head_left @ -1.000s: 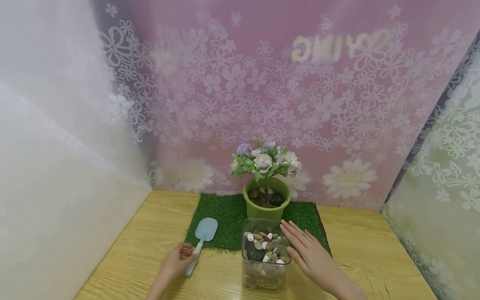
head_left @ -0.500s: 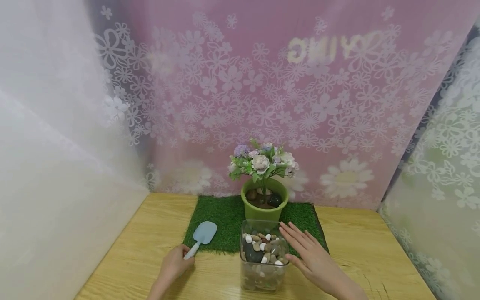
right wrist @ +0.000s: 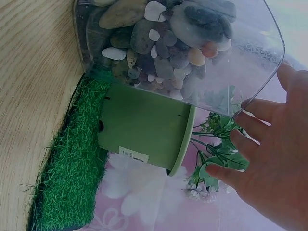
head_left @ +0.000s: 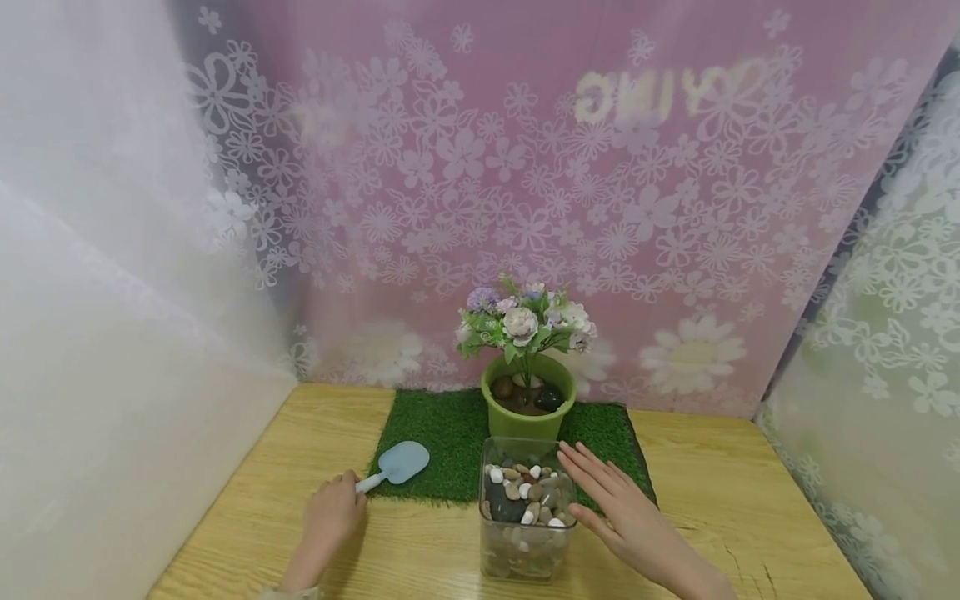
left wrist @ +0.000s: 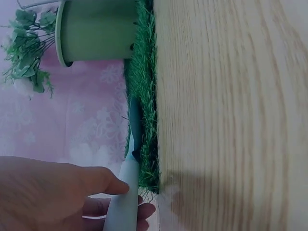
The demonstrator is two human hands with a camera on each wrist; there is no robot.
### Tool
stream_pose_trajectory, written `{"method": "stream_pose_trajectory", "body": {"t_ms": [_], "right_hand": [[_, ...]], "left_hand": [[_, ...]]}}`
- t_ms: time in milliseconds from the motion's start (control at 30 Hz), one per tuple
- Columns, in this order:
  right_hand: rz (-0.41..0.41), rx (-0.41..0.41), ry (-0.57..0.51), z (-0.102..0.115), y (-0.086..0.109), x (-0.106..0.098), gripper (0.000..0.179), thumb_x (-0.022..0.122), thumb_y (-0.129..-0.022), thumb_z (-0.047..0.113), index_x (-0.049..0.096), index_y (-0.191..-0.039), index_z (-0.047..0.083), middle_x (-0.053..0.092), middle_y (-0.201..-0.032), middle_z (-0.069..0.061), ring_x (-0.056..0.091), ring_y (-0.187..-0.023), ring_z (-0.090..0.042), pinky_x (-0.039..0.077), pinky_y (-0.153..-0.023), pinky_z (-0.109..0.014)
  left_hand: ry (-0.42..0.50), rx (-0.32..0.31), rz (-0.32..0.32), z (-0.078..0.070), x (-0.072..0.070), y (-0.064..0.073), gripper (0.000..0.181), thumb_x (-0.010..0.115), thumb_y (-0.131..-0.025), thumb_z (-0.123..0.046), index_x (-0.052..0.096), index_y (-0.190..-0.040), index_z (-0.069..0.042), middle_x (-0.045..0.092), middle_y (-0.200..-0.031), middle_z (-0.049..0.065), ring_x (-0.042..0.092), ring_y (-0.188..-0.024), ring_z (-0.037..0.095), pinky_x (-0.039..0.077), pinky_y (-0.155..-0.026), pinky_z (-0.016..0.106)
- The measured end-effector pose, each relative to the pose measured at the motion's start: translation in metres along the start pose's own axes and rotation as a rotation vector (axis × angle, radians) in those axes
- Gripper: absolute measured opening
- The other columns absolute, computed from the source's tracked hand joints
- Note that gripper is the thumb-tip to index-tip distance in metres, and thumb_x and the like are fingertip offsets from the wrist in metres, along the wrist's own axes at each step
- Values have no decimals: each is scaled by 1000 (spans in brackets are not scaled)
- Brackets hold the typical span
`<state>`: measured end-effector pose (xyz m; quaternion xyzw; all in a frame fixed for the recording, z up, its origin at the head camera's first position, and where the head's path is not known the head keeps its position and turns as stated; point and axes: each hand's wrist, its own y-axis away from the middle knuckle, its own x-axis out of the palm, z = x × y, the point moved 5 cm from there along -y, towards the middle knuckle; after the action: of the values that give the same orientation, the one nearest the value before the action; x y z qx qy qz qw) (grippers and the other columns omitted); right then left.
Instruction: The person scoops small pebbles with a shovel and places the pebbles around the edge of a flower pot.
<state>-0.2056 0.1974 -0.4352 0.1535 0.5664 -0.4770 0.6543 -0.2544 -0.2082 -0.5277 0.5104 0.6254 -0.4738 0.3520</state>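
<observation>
Since half a second ago, the pale-blue plastic trowel [head_left: 404, 462] has swung flatter, its handle drawn farther left of the clear, square plastic container [head_left: 517, 524]. My left hand [head_left: 333, 507] grips that handle, well left of the container, thumb on top. My right hand [head_left: 618, 512] lies with fingers straight, fingertips at the container's right rim. White, brown and dark rounded pebbles [head_left: 534, 493] fill much of the container. Just behind it, a round green pot [head_left: 524, 427] holds pale artificial flowers [head_left: 521, 325], standing on a rectangular green artificial-grass mat [head_left: 442, 421]. Beneath the container is the yellowish wood-grain table [head_left: 712, 492]; farthest behind it hangs a pink, flower-printed curtain [head_left: 450, 200].
</observation>
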Motion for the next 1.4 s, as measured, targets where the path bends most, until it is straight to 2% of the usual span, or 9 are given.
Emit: {"method": "stream_pose_trajectory", "body": {"t_ms": [100, 200, 367, 500, 600, 867, 1067, 1300, 1400], "right_hand": [[4, 1, -11, 0, 0, 0, 69, 62, -102, 32, 28, -161, 29, 26, -166, 8, 12, -153, -2, 35, -110, -60], [7, 6, -19, -1, 0, 1, 69, 61, -102, 33, 27, -161, 30, 25, -166, 8, 14, -153, -5, 35, -110, -62], [6, 11, -31, -2, 0, 2, 69, 61, -102, 33, 27, -161, 30, 25, -166, 8, 16, -153, -8, 34, -110, -63], [3, 7, -25, -1, 0, 1, 69, 61, -102, 32, 26, -162, 30, 25, -166, 8, 15, -153, -7, 34, -110, -63], [1, 4, -21, -1, 0, 2, 69, 62, -102, 32, 26, -162, 30, 24, -166, 8, 13, -153, -5, 35, -110, -62], [0, 11, -8, -2, 1, 2, 70, 61, -102, 33, 25, -162, 31, 24, -166, 10, 13, -153, -4, 35, -110, -61], [1, 14, -14, -2, 1, 2, 70, 61, -102, 33, 25, -162, 31, 23, -167, 10, 15, -153, -7, 35, -110, -62], [3, 16, -25, -1, 1, 2, 69, 61, -102, 33, 26, -162, 31, 24, -166, 9, 14, -153, -5, 34, -110, -62], [-3, 13, -20, 0, 1, 1, 69, 61, -102, 32, 26, -162, 31, 24, -166, 9, 13, -153, -3, 34, -110, -62]], "left_hand": [[-51, -5, -38, 4, -1, -2, 14, 68, -92, -11, 64, -100, 0, 59, -74, 11, 53, -65, 28, 43, -56, 42], [-48, -7, -55, 5, -2, -3, 15, 67, -94, -13, 64, -101, 0, 59, -75, 12, 53, -67, 29, 42, -56, 43], [-16, -9, -39, 7, -3, -4, 25, 69, -95, -19, 62, -91, 5, 59, -76, 14, 53, -70, 29, 44, -59, 44], [-23, -36, -1, 11, -2, -8, 33, 65, -99, -28, 62, -88, 3, 61, -80, 13, 55, -77, 32, 44, -68, 49], [-23, -24, -30, 11, -4, -11, 33, 63, -101, -31, 63, -88, 0, 63, -81, 11, 55, -83, 33, 43, -72, 49], [-8, 147, -279, -8, -22, -17, 24, 69, -97, -29, 66, -86, -7, 61, -74, 5, 53, -78, 29, 38, -68, 41], [-1, 294, -379, -27, -41, -25, 21, 72, -94, -28, 65, -88, -9, 59, -75, 3, 56, -77, 28, 41, -67, 41], [75, 483, -534, -53, -75, -33, 23, 81, -82, -23, 67, -93, -7, 64, -78, 5, 60, -77, 29, 44, -66, 42], [77, 536, -560, -65, -91, -36, 28, 73, -90, -34, 68, -97, -7, 67, -84, 6, 59, -80, 29, 45, -67, 42]]}}
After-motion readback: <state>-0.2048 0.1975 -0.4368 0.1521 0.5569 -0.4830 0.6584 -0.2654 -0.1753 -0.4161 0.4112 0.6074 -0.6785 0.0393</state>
